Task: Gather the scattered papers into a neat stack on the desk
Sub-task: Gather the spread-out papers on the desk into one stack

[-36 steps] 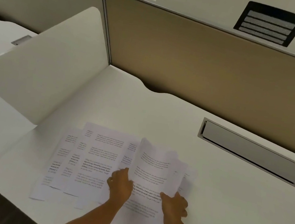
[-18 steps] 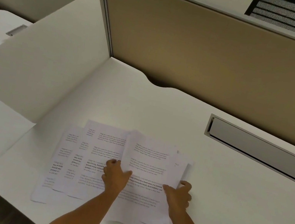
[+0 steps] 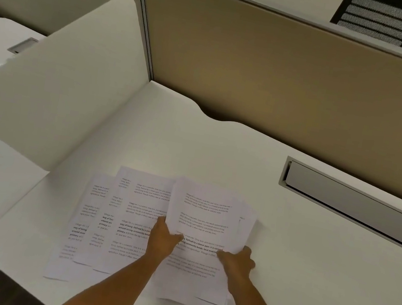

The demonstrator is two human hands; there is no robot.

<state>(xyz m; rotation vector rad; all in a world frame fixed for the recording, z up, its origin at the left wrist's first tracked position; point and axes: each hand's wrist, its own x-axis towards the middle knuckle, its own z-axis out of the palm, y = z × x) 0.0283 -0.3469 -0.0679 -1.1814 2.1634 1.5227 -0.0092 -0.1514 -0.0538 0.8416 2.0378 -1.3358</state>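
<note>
Several printed white sheets lie on the white desk near its front edge. On the right, a loose pile of sheets is gripped at both sides: my left hand pinches its left edge and my right hand holds its right edge. The pile's far end curls up slightly and its lower edges are uneven. To the left, three overlapping sheets remain fanned out flat on the desk, partly under my left forearm.
A white side divider rises at the left and a tan partition wall closes the back. A grey cable hatch is set in the desk at the right. A black chair back shows beyond the partition.
The sheet that was raised and bent between my hands has come down onto the right pile. Both hands have shifted outward to the pile's side edges.
</note>
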